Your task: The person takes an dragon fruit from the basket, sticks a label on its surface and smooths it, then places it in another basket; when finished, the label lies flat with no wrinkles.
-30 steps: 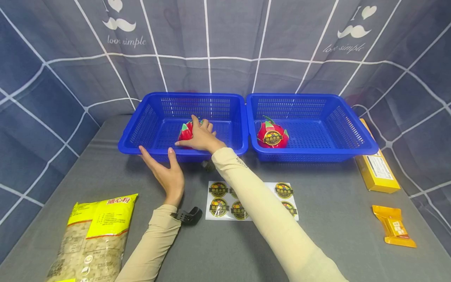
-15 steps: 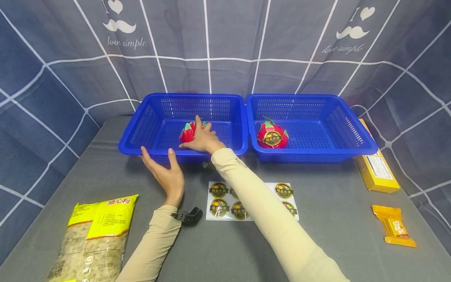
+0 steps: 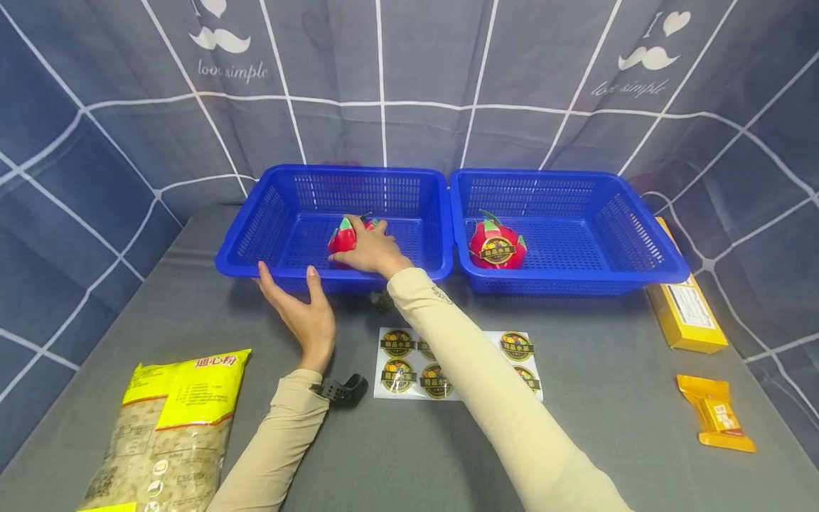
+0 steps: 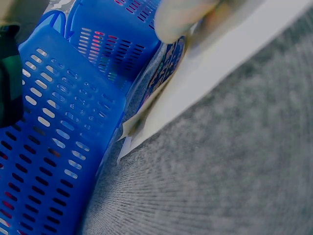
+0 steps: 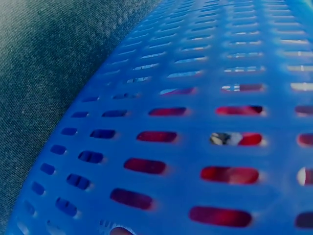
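Since a second ago, the right hand [image 3: 371,249] and the red dragon fruit [image 3: 342,240] under it have shifted slightly to the right inside the left basket [image 3: 365,171]; the left hand [image 3: 303,316] stays at that basket's front.

Behind everything hangs a grey-blue curtain [image 3: 435,71] with white lines, a moustache print and lettering. Below it is a grey-covered table [image 3: 608,384]. The left basket and the right basket [image 3: 576,274], both blue plastic with slotted walls, stand side by side near the curtain. From the right wrist, red shows through the slots.

A yellow-topped bag [image 3: 192,405] lies at the near left; a yellow box [image 3: 694,313] is partly hidden behind the right basket. A white sheet [image 3: 415,363] of round stickers lies before the baskets, partly covered by the right sleeve [image 3: 486,384].

The left hand rests at the front rim, thumb and fingers spread apart. The right hand is curled over the dragon fruit, gripping it on the basket floor. A second dragon fruit [image 3: 478,242], bearing a round label [image 3: 498,250], sits at the right basket's left end. Smaller still is an orange packet [image 3: 716,412], near the table's right side.
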A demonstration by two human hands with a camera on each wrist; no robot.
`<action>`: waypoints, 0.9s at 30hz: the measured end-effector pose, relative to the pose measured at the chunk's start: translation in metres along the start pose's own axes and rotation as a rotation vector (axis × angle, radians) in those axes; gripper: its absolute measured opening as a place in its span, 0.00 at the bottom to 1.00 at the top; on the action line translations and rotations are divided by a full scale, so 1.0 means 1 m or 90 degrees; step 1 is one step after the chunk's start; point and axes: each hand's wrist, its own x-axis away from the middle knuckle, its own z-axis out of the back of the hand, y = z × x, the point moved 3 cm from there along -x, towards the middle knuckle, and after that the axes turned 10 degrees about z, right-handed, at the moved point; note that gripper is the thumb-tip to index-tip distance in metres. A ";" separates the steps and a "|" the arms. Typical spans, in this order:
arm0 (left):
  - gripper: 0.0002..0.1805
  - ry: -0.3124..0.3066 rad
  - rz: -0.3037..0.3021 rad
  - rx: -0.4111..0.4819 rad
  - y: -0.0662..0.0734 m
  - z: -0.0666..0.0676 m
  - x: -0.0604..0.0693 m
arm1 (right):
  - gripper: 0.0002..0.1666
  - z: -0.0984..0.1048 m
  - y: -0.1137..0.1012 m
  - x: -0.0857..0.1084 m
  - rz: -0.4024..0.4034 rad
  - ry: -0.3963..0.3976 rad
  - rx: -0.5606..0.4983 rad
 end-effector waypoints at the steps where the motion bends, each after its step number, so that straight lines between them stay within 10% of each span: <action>1: 0.38 0.000 -0.001 0.002 0.001 0.000 0.000 | 0.49 0.000 0.000 0.000 0.002 0.003 0.001; 27: 0.39 0.021 -0.014 -0.036 -0.035 -0.005 -0.015 | 0.47 0.004 0.006 0.001 -0.044 0.046 -0.052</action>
